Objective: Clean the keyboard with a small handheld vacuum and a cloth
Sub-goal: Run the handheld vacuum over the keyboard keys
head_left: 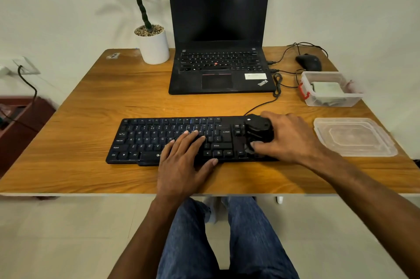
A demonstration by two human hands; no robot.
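A black keyboard (159, 140) lies across the front middle of the wooden desk (91, 106). My left hand (184, 160) rests flat on its middle keys, fingers straight and spread. My right hand (288, 140) grips a small black handheld vacuum (258, 129) that sits on the keyboard's right end, over the number pad. The hand and vacuum hide most of that end. A folded pale cloth (325, 90) lies inside the clear plastic box (311, 99) at the right.
An open black laptop (218, 69) stands behind the keyboard, with cables (277, 85) trailing to its right. A black mouse (309, 61) sits far right. The box's clear lid (354, 137) lies by my right hand. A potted plant (153, 46) stands back left.
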